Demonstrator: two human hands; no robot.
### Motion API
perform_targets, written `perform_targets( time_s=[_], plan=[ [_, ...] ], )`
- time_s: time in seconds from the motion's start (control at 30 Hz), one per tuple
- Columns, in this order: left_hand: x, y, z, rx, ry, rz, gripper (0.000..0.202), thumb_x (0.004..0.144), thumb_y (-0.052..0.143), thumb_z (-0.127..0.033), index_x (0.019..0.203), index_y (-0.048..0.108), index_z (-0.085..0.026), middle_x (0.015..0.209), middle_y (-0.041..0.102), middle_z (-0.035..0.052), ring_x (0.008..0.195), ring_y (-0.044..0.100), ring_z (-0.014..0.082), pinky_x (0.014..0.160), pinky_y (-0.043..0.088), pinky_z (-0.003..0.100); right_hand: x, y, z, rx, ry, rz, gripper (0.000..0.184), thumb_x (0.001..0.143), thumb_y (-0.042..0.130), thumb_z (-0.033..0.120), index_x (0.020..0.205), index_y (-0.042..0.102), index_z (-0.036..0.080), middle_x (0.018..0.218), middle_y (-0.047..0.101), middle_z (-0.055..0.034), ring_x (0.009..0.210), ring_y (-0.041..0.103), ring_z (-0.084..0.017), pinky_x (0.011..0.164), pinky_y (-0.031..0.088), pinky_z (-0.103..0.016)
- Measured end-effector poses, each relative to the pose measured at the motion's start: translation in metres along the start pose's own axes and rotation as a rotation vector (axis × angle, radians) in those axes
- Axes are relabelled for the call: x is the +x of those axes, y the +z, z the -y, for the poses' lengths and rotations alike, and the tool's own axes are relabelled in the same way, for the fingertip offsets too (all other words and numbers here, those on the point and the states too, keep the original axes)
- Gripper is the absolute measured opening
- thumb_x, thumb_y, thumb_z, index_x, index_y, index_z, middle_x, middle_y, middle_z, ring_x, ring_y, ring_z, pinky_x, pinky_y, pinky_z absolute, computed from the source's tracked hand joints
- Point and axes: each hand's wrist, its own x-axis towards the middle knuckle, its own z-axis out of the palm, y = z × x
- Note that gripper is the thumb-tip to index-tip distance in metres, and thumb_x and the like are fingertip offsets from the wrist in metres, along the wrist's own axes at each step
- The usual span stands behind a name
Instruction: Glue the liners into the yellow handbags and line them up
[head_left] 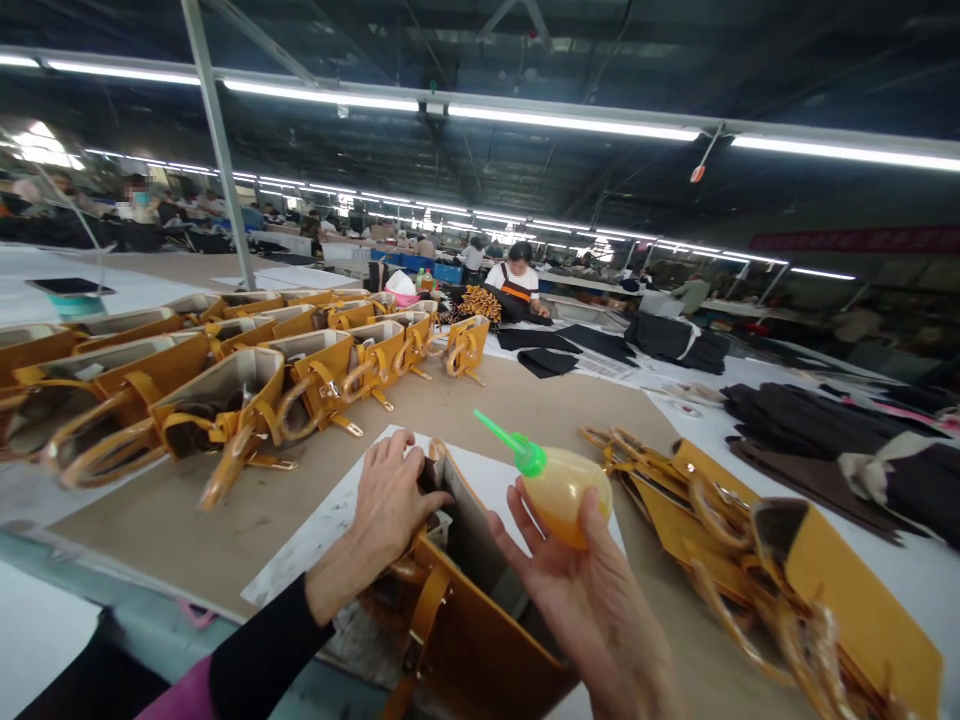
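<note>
Squeeze bottle with translucent body, amber liquid and green nozzle: held above the worktable, near its near edge, tilted with the nozzle toward the upper left. The right hand is palm up, thumb and fingers closed around the bottle body. The left hand is bent over the rim of an open mustard handbag, gripping it at the opening. The handbag stands at the near edge of the worktable, partly over a white sheet with dark smudges.

Worktable surface: brown covering with small dark stains, bordered by white material. Rows of open mustard handbags with looped handles occupy the left side, extending toward the far edge. More mustard bag pieces with handles lie toward the right of the near edge. Dark flat pieces lie farther along, near a dark bundle. A dark stack with a pale tie lies toward the right edge.

Room: large hall with a dark roof, long rows of fluorescent tubes and a slanted metal post at left. A co-worker in a white top with a black and orange front bends over dark material at the far side.

Writing: a red banner hangs at far right; its characters are too faint to read.
</note>
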Motion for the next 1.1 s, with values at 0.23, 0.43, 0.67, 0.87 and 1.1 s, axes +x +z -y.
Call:
perform_targets(
  time_s=[0.23,0.43,0.67,0.87,1.1],
  plan=[
    [0.005,0.013,0.002,-0.197,-0.275,0.269,0.069,0.058,0.076,-0.045,0.108,0.037,-0.020,0.100,0.060,0.0056,0.091,0.061,0.0263,0.073,0.044,0.032,0.005,0.001,0.003,-0.069,-0.048,-0.063,0.052,0.055,0.085,0.042,0.099,0.064,0.025,0.101,0.068,-0.0034,0.099,0.059,-0.025,0.096,0.037,-0.061],
    [0.010,0.022,0.005,-0.305,-0.275,0.292,0.074,0.057,0.075,-0.044,0.113,0.033,-0.020,0.093,0.064,0.0060,0.088,0.063,0.0269,0.067,0.043,0.030,0.010,0.000,0.003,-0.121,-0.061,-0.066,0.054,0.057,0.083,0.047,0.102,0.063,0.024,0.099,0.068,-0.0028,0.099,0.059,-0.025,0.100,0.032,-0.063],
    [0.026,0.032,0.008,-0.340,-0.287,0.450,0.073,0.052,0.069,-0.064,0.107,0.051,-0.018,0.095,0.065,0.0095,0.090,0.062,0.0299,0.068,0.046,0.032,0.011,-0.003,0.004,-0.144,-0.066,-0.070,0.055,0.056,0.084,0.047,0.103,0.063,0.026,0.100,0.068,-0.0010,0.098,0.059,-0.023,0.100,0.034,-0.060],
    [0.033,0.036,0.007,-0.487,-0.159,0.566,0.023,0.068,0.055,-0.035,0.080,0.060,-0.016,0.073,0.062,0.0040,0.069,0.059,0.0197,0.056,0.041,0.026,0.010,-0.004,0.006,-0.199,-0.085,-0.061,0.054,0.056,0.082,0.050,0.101,0.064,0.026,0.098,0.068,-0.0011,0.096,0.059,-0.023,0.098,0.037,-0.058],
    [0.039,0.044,0.030,-0.846,0.018,0.736,0.026,0.073,0.056,-0.040,0.069,0.054,-0.015,0.057,0.046,-0.0035,0.053,0.042,0.0106,0.051,0.035,0.023,0.011,-0.004,0.007,-0.176,-0.091,-0.074,0.050,0.062,0.079,0.049,0.104,0.064,0.028,0.099,0.068,-0.0005,0.097,0.059,-0.022,0.101,0.032,-0.060]
  ],
)
